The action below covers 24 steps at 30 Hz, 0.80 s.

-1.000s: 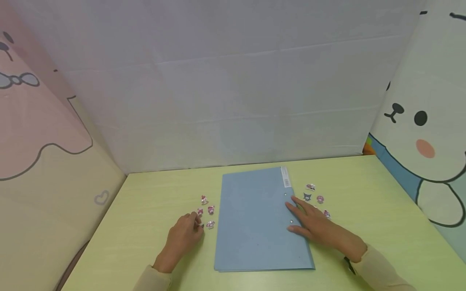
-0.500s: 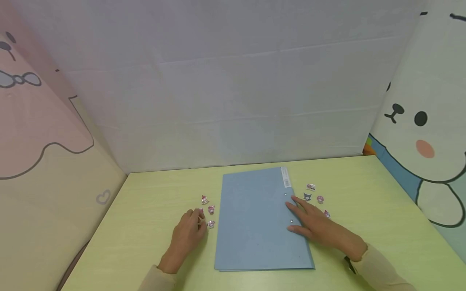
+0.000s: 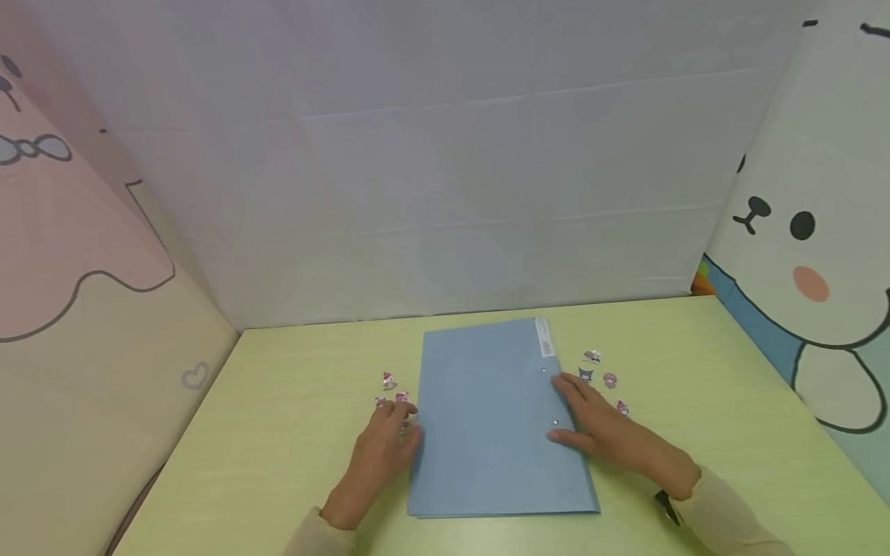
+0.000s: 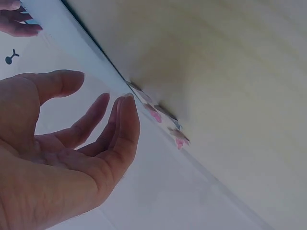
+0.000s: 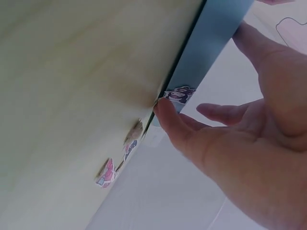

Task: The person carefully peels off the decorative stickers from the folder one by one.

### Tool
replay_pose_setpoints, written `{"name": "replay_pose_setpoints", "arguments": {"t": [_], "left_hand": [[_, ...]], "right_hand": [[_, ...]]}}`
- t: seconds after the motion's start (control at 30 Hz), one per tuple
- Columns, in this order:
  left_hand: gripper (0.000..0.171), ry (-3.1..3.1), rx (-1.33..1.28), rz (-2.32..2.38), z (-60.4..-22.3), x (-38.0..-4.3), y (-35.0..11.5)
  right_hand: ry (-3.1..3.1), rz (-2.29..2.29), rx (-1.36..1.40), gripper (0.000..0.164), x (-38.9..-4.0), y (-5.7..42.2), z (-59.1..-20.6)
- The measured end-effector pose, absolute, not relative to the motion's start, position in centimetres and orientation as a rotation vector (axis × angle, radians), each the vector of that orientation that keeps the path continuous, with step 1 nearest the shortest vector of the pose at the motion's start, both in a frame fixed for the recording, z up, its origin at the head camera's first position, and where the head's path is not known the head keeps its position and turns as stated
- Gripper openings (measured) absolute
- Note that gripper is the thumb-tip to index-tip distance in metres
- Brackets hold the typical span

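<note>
A blue folder (image 3: 487,432), with a white barcode label (image 3: 545,337) and two small studs, lies flat on the table. At its left edge is my left hand (image 3: 381,448), its fingers loosely bent and the thumb apart from them; the left wrist view shows nothing between them. My right hand (image 3: 603,425) rests on the folder's right side, thumb and fingertips on the cover. Beside the left hand are several small character stickers (image 3: 388,381), one partly hidden by its fingers. In the right wrist view, a sticker (image 5: 180,94) shows against the folder's side, close to the fingers.
Several more stickers (image 3: 610,380) lie right of the folder, including a dark-eared one (image 3: 586,374). The pale yellow table (image 3: 292,401) meets a white cloth wall (image 3: 445,193) at the back. Cartoon-printed panels (image 3: 799,232) stand at both sides.
My left hand has moved right, from among the left stickers to the folder's left edge, and its fingers have spread. The right hand's upper fingers have shifted slightly; the folder stays put.
</note>
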<state>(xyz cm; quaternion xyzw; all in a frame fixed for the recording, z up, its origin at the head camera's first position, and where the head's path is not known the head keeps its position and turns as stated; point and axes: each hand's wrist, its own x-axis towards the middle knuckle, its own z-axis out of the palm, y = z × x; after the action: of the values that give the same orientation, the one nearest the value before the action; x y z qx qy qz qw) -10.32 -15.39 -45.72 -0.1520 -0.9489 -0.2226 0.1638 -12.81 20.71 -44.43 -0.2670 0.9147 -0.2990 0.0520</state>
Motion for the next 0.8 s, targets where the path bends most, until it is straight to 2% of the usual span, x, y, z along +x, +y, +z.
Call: {"name": "replay_pose_setpoints", "arguments": {"t": [0.23, 0.5, 0.73, 0.8], "left_hand": [[0.022, -2.753, -0.413, -0.638, -45.5, -9.9, -13.8], [0.023, -2.741, -0.434, -0.614, -45.1, -9.4, -13.1], [0.029, -2.772, -0.456, -0.525, -45.2, -9.0, -12.7], [0.031, -2.770, -0.467, -0.505, -45.3, -8.9, -12.6]], "right_hand": [[2.737, -0.992, -0.668, 0.092, -12.8, 20.5, -44.1], [2.709, -1.061, -0.609, 0.093, -12.9, 20.8, -44.1], [2.607, -1.224, -0.588, 0.050, -13.4, 21.0, -44.2], [2.579, -1.246, -0.573, 0.050, -13.4, 21.1, -44.1]]}}
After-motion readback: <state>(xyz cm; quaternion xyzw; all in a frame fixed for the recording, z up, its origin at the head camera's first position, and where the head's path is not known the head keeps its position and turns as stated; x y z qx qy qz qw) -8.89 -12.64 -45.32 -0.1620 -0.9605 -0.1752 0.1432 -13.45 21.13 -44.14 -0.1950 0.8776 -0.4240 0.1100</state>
